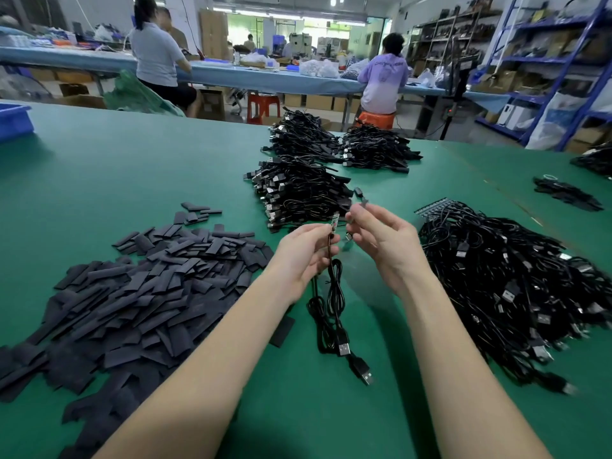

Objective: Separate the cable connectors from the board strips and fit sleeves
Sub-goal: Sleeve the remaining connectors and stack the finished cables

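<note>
On green table (132, 167) | sleeves (142, 293) left | cables (516, 286) right | shelving (543, 61) behind

What the right hand (381, 236) pinches is blurred and too small to tell, and its palm faces away, hiding the fingertips. The left hand's (306, 251) curled fingers cover the cable (336, 286) where it passes through the grip. The sleeves (139, 286) run off the left edge, the blue bin (13, 120) is cut there too, and the cable heap (516, 283) is cut at the right.
</note>
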Available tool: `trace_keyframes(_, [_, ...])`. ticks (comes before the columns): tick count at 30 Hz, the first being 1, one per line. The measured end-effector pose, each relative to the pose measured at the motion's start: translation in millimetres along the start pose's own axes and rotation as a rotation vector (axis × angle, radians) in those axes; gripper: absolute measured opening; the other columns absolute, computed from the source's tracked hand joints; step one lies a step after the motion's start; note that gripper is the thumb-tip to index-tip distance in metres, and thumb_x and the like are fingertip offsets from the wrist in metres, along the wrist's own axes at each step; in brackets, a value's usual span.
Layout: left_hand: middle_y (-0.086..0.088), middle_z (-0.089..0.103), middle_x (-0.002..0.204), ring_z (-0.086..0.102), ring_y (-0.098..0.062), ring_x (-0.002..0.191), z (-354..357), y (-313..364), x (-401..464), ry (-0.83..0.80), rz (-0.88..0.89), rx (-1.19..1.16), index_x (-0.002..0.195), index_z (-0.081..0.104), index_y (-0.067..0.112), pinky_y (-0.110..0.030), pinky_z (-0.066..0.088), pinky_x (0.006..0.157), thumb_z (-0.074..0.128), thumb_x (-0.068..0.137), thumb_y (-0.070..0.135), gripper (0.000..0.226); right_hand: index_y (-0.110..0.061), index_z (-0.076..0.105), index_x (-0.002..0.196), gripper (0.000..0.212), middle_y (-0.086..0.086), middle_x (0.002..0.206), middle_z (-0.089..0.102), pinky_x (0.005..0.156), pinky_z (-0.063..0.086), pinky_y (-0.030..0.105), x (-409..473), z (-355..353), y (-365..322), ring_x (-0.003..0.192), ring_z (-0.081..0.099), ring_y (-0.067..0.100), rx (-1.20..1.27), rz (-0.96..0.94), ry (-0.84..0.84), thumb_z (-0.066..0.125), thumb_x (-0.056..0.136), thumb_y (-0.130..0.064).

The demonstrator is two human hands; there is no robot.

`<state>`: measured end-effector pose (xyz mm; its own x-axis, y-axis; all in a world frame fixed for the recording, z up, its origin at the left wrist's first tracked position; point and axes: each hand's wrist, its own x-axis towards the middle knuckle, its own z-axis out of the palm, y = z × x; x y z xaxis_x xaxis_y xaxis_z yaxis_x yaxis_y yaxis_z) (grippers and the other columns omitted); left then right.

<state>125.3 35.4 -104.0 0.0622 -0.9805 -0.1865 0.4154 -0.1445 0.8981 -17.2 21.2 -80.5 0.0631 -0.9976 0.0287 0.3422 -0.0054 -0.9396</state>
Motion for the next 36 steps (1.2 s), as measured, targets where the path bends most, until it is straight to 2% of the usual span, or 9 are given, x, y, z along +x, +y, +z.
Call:
trace_keyframes(5, [0.004, 0.073, 0.071, 0.062, -0.005, 0.055, -2, 4, -1, -0.067, 0.053, 0.136, 0.094, 0.069, 0.013, -0.015, 0.047, 0.052, 0.063, 0.098, 0.015, 0.007, -0.006, 0.070, 0.098, 0.008, 0.007, 0.085, 0.077, 0.067, 0.057, 0.018, -3, -3, 11, 0.072, 0.072, 0.013, 0.200, -0.025, 0.061, 0.074, 0.091, -0.005])
trace_keyframes(8, [0.004, 0.073, 0.071, 0.061, -0.004, 0.056, -3, 9, -4, -0.077, 0.079, 0.216, 0.095, 0.070, 0.011, -0.014, 0.047, 0.054, 0.066, 0.097, 0.015, 0.006, -0.002, 0.070, 0.103, 0.014, 0.007, 0.084, 0.078, 0.065, 0.058, 0.018, -4, -2, 12, 0.071, 0.074, 0.014, 0.227, -0.030, 0.089, 0.075, 0.090, -0.006])
trace_keyframes(10, [0.003, 0.072, 0.070, 0.060, -0.004, 0.055, -3, 11, -5, -0.071, 0.099, 0.240, 0.096, 0.071, 0.009, -0.014, 0.046, 0.052, 0.067, 0.096, 0.014, 0.006, 0.000, 0.070, 0.105, 0.019, 0.007, 0.083, 0.078, 0.065, 0.057, 0.018, -4, -3, 12, 0.071, 0.074, 0.013, 0.231, -0.031, 0.120, 0.077, 0.089, -0.006])
trace_keyframes(17, [0.003, 0.073, 0.070, 0.059, -0.004, 0.056, -5, 13, -8, -0.071, 0.242, 0.401, 0.090, 0.072, 0.010, -0.013, 0.046, 0.053, 0.069, 0.095, 0.012, 0.006, -0.007, 0.073, 0.093, 0.009, 0.005, 0.082, 0.077, 0.067, 0.058, 0.020, -4, -3, 12, 0.072, 0.073, 0.011, 0.162, -0.056, 0.134, 0.080, 0.087, -0.008])
trace_keyframes(23, [0.001, 0.074, 0.076, 0.060, -0.002, 0.059, -8, 18, -10, -0.055, 0.315, 0.502, 0.093, 0.074, 0.012, -0.013, 0.047, 0.056, 0.069, 0.095, 0.014, 0.006, -0.006, 0.073, 0.099, 0.015, 0.006, 0.087, 0.078, 0.067, 0.058, 0.020, -4, -4, 13, 0.078, 0.074, 0.015, 0.096, -0.034, 0.062, 0.080, 0.086, -0.009])
trace_keyframes(27, [-0.001, 0.075, 0.079, 0.060, -0.004, 0.062, -12, 22, -12, -0.089, 0.304, 0.508, 0.095, 0.074, 0.012, -0.013, 0.047, 0.058, 0.069, 0.095, 0.015, 0.006, -0.009, 0.073, 0.096, 0.010, 0.008, 0.090, 0.078, 0.070, 0.058, 0.020, -6, -5, 16, 0.078, 0.075, 0.014, 0.080, 0.013, -0.036, 0.079, 0.087, -0.010])
trace_keyframes(32, [-0.007, 0.076, 0.082, 0.061, -0.008, 0.064, -10, 20, -14, -0.092, 0.290, 0.466, 0.103, 0.067, 0.003, -0.016, 0.048, 0.059, 0.069, 0.095, 0.015, 0.015, -0.009, 0.073, 0.092, 0.006, 0.007, 0.085, 0.078, 0.069, 0.057, 0.018, -8, -2, 18, 0.073, 0.075, 0.013, 0.126, 0.044, -0.060, 0.077, 0.088, -0.008])
trace_keyframes(36, [-0.012, 0.076, 0.088, 0.068, -0.012, 0.076, -13, 22, -15, -0.161, 0.230, 0.484, 0.102, 0.070, 0.007, -0.019, 0.055, 0.070, 0.072, 0.093, 0.014, 0.012, 0.002, 0.068, 0.105, 0.026, 0.009, 0.085, 0.077, 0.071, 0.059, 0.021, -6, -3, 21, 0.073, 0.074, 0.015, 0.185, 0.054, 0.044, 0.082, 0.085, -0.008])
